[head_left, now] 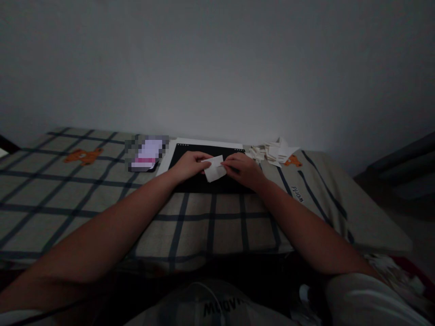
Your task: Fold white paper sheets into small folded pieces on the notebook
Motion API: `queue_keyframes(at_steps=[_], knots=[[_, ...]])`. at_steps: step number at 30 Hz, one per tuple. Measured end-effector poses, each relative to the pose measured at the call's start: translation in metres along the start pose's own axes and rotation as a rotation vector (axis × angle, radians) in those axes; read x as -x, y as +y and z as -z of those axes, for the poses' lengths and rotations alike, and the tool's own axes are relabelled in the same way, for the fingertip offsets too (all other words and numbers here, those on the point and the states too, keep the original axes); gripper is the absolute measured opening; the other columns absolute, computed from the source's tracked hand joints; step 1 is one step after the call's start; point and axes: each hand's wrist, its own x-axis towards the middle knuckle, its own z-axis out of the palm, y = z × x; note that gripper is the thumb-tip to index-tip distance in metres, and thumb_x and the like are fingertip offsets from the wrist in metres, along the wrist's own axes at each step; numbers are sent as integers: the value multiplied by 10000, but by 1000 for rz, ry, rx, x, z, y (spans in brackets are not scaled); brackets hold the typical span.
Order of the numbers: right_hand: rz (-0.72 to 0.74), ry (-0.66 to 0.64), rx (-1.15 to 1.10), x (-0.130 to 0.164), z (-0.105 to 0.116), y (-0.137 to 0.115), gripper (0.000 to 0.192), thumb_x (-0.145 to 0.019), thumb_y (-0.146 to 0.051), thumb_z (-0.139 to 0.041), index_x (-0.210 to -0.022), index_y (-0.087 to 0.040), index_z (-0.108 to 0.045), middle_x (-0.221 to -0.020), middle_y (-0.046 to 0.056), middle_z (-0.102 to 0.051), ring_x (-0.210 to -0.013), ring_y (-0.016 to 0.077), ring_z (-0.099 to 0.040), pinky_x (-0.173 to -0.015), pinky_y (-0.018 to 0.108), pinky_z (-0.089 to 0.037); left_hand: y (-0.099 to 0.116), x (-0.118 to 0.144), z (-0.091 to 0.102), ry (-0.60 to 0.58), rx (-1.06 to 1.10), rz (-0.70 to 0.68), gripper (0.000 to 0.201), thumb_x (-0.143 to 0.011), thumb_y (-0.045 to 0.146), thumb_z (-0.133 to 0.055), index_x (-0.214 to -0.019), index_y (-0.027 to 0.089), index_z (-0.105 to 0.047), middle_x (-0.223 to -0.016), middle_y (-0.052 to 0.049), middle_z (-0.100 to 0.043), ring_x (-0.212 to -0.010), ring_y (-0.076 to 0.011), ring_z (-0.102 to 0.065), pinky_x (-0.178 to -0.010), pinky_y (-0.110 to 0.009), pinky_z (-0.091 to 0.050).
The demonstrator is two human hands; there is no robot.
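Reaching forward over the table edge, the person's two bare forearms slant inward from either side, past a shirt [231,304] with dark lettering that shows low in front. From where I stand, the left arm [115,231] runs up and across toward the middle, the right arm [312,226] mirrors it, and both cross a checked cloth [197,226] spread over the table. Where the arms converge, the hands nearly meet, with only a small paper [215,171] between them. The left hand [190,165] lies low with its back turned up, its thumb resting on top of the paper and its fingers reaching behind, so that side is pinched. The right hand [245,170] is curled in, knuckles raised and wrist bent toward the centre, its thumb and fingertips drawn narrow on the paper's other edge. The paper, white and a little tilted, is held above a black pad [210,187] that has little holes along its far edge. Off to the left a phone [146,151] shows a lit, blurred screen; to the right, just beyond the right hand, sits a loose heap of scraps [273,151]. A white sheet [204,141] peeks out behind the pad, and past everything rises a plain grey wall [217,68].
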Motion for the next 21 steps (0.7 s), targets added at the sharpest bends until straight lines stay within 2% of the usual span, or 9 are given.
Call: queue_keyframes(at_steps=[4, 8, 13, 16, 21], knots=[[-60, -16, 17, -1, -5, -4, 189, -872, -156, -526, -997, -169, -667, -998, 93, -671, -952, 208, -592, -829, 348, -478, 2, 1, -2, 5, 2, -8, 314, -721, 276, -656, -995, 138, -726, -913, -63, -720, -723, -143, -624, -582, -228, -482], [-79, -31, 2, -2, -10, -4, 154, -895, -222, -537, -964, -161, -661, -1002, 108, -663, -977, 220, -587, -863, 366, -476, 7, 4, -4, 11, -38, -12, 302, -739, 261, -632, -997, 129, -717, -899, -66, -721, -704, -145, -626, -604, -247, -492], [-86, -30, -33, -2, -13, -4, 181, -933, -256, -491, -953, -195, -661, -1030, 91, -679, -993, 215, -592, -912, 397, -465, 12, 6, -5, 42, -162, -113, 295, -758, 226, -613, -1023, 156, -723, -1017, -60, -731, -888, -189, -659, -793, -302, -511], [-126, -24, -42, -3, -12, -5, 168, -912, -222, -500, -936, -188, -663, -986, 91, -697, -957, 213, -613, -887, 382, -473, 12, 6, -4, 29, -223, -169, 315, -771, 210, -607, -1063, 169, -721, -1086, -60, -722, -978, -200, -650, -879, -315, -490], [-255, 35, -99, -6, -9, -9, 127, -848, -205, -546, -872, -180, -668, -887, 79, -703, -829, 193, -634, -775, 329, -487, 5, 5, -5, -6, -255, -207, 327, -789, 203, -591, -1090, 189, -718, -1070, -50, -729, -945, -199, -660, -863, -320, -496]])
